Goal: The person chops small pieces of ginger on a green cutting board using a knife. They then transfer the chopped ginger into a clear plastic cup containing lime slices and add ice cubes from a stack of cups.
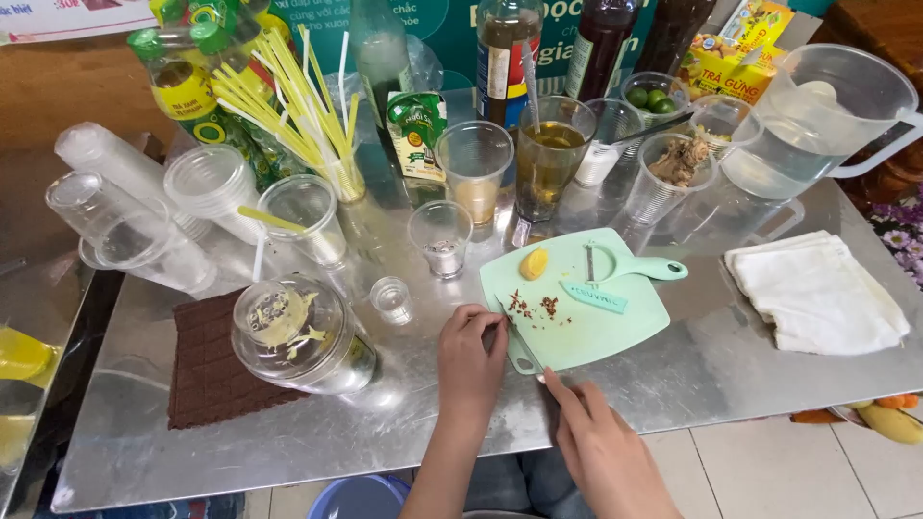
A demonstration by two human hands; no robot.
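1. Chopping in hand, by the look of it: left hand (471,348) resting on the near left corner of the mint-green cutting board (615,322), fingers curled and pinching down at the board's edge beside the red chilli bits (536,307).
2. Right hand (596,437) coming in from below, closed round a knife (516,338), its blade lying along the board's near edge; grip on the handle mostly hidden.
3. Next move calling, probably, for steadying the board, keeping left fingertips clear of the blade and gathering the scattered red bits before cutting finer.
4. Lying on the same board: a yellow citrus piece (535,262) and a green-handled peeler (630,266).
5. Packages: small green carton (417,135) standing behind the clear cups at centre; yellow box (735,62) at the back right, behind the clear jug (817,120).
6. Labels: yellow-and-green labels on green-capped bottles (187,86) at back left; dark bottles (508,53) with paper labels at back centre.
7. Sign: teal banner (442,24) with pale lettering running behind the worktop (711,375).
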